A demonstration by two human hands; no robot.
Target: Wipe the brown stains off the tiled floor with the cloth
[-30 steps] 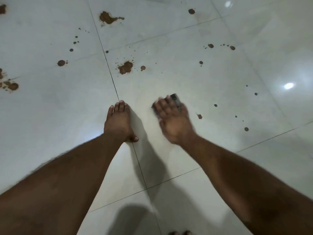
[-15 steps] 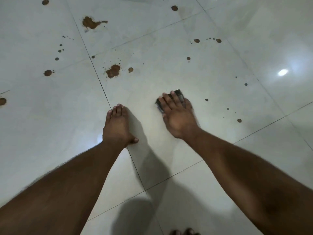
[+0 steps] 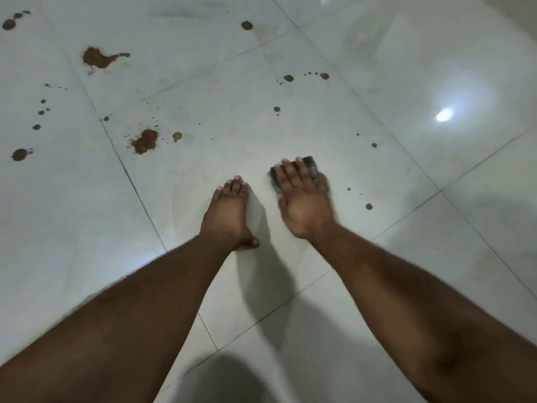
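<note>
My right hand (image 3: 303, 202) presses flat, fingers straight, on a small dark cloth (image 3: 313, 166) against the white tiled floor (image 3: 406, 242); only the cloth's far and left edges show past the fingers. My left hand (image 3: 229, 212) rests flat on the same tile, just left of the right hand, holding nothing. Brown stains dot the floor: a large blotch (image 3: 145, 141) far left of the hands, another blotch (image 3: 98, 57) beyond it, and a small spot (image 3: 368, 206) to the right of the cloth.
More small brown spots lie farther out (image 3: 288, 78), (image 3: 246, 25), and at the left edge (image 3: 19, 154). Dark grout lines (image 3: 130, 181) cross the glossy tiles. A lamp's bright reflection (image 3: 444, 114) shines at the right. My shadow falls on the near floor.
Both hands have shifted right across the tile; my left hand has come off the grout line. The cloth has passed over a small brown spot beside my right hand, which no longer shows.
</note>
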